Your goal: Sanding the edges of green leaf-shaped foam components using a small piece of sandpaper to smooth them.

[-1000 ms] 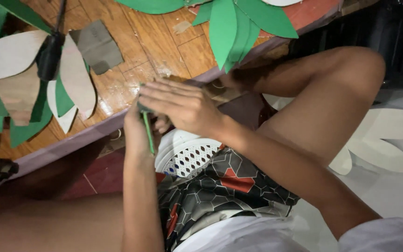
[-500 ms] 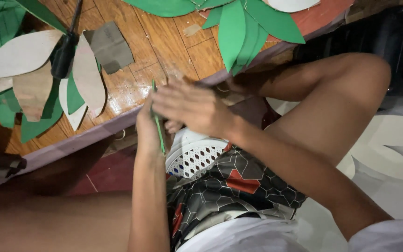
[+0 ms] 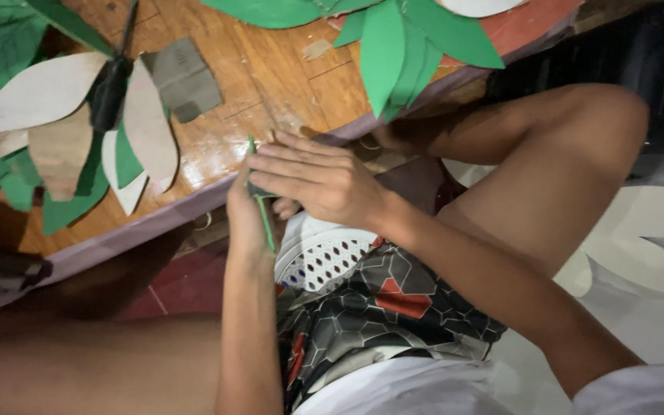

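Hands (image 3: 301,184) nearer — green strip (image 3: 265,219) half-hidden

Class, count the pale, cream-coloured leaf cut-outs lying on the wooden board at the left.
4, fanned around a dark stem: one long upper-left, one tan below it, one right of the stem, one small at bottom. Others may lie hidden beneath.

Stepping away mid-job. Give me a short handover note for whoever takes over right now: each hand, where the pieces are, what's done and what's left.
Left hand: shut on a thin green strip, held upright at the edge of the wooden board.
Right hand: fingers flat over the strip's top, its grip hidden.
Under the hands: white perforated basket in the lap.
Done: green paper leaves and pale cardboard leaves lie cut out on the board.
Left: the strip is not yet laid down or joined to anything.
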